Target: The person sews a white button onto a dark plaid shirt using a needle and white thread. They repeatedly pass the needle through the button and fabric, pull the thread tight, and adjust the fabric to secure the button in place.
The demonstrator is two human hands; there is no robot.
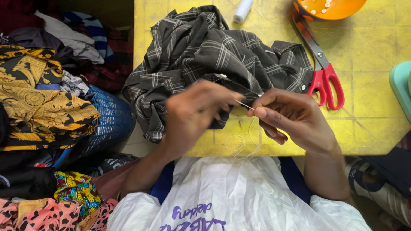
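A dark grey plaid shirt [205, 51] lies crumpled on a yellow table [372, 124]. My left hand [195, 113] grips a fold of the shirt at its near edge. My right hand [291, 117] pinches a thin needle [245, 104] between thumb and forefinger, its tip pointing at the cloth under my left fingers. White thread [242, 143] trails from the needle and loops down over the table's front edge.
Red-handled scissors [321, 72] lie right of the shirt. A white thread spool [242, 10] and an orange container [329, 7] sit at the table's far edge. A blue basket [107, 124] with patterned fabrics stands left. A white plastic bag [239, 196] covers my lap.
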